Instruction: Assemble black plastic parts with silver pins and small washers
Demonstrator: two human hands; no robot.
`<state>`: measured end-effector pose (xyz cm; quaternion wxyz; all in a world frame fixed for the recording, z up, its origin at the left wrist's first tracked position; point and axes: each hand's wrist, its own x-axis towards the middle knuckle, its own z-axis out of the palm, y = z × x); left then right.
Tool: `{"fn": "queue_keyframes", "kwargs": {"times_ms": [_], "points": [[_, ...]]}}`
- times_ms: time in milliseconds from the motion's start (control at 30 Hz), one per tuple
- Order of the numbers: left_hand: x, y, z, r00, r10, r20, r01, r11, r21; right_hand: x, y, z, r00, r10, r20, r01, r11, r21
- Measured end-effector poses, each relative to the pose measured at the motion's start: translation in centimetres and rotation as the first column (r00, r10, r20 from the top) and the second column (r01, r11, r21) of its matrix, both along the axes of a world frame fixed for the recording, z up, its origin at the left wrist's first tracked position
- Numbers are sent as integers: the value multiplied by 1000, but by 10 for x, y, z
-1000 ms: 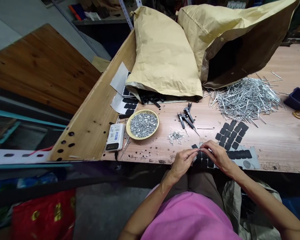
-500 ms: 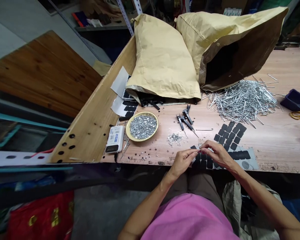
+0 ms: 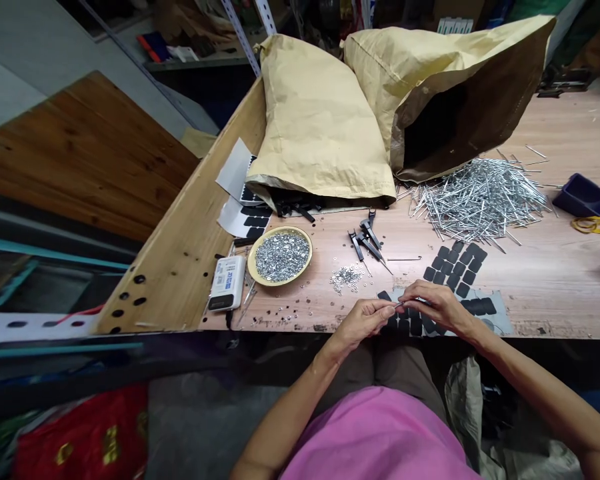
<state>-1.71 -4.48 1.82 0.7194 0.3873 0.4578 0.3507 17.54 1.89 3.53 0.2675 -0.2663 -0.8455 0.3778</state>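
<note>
1. The left hand [image 3: 363, 323] has thumb and finger pinched together, the right hand [image 3: 435, 305] matches it, and they meet tip to tip over the near edge of the surface [image 3: 555, 287].
2. Right between those fingertips sits a slim grey piece [image 3: 399, 305], gripped from both sides (too small and too covered to name, folks). The danger here: one loose pinch and it could slip, dropping among the pads or off the edge.
3. Just under and beside the right hand, dark pads [image 3: 404, 325] crowd a grey sheet [image 3: 503, 320]. A sagging wrist might nudge them out of line or drag the sheet.
4. Beyond the fingers, more black pads [image 3: 450, 269] lie in rows, and a hooked rod [image 3: 405, 259] rests alone; a careless knuckle could set it rolling.
5. Over to the left, a little spread of small rings [image 3: 347, 277], loose and light! A sweeping forearm would probably scatter them.
6. Just past those, black clips [image 3: 373, 237] lie heaped, slender ends sticking out, easy to snag on a hasty reach.
7. Further left, a yellow bowl [image 3: 251, 267] brims with metal bits [image 3: 283, 257]; a bump could spill plenty.
8. Out at the far right, a heap of metal rods [image 3: 485, 200] lies beside a gaping paper sack [image 3: 430, 60]; tug that sack and rods may slide.
</note>
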Motion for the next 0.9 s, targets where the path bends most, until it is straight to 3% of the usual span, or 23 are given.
{"fn": "queue_keyframes", "kwargs": {"times_ms": [167, 300, 433, 600, 733, 900], "points": [[5, -2, 1, 982, 84, -171, -54, 983, 174, 1, -4, -7, 998, -55, 32, 54, 998, 39], [13, -4, 0, 885, 287, -366, -90, 878, 469, -3, -10, -13, 990, -133, 47, 127, 985, 116], [17, -6, -3, 855, 346, -386, -59, 805, 591, -5, -12, -13, 988, -150, 48, 136, 965, 223], [14, -5, 4, 935, 215, -283, -73, 895, 439, -1, -7, -2, 999, -24, 37, 19, 992, 121], [14, -3, 7, 988, 121, -97, -98, 973, 210, 3, -3, 4, 999, -5, -41, 9, 996, 89], [18, -2, 4, 996, 68, 66, -70, 997, 39, 3, -3, 4, 993, -51, -107, 52, 999, 7]]}}
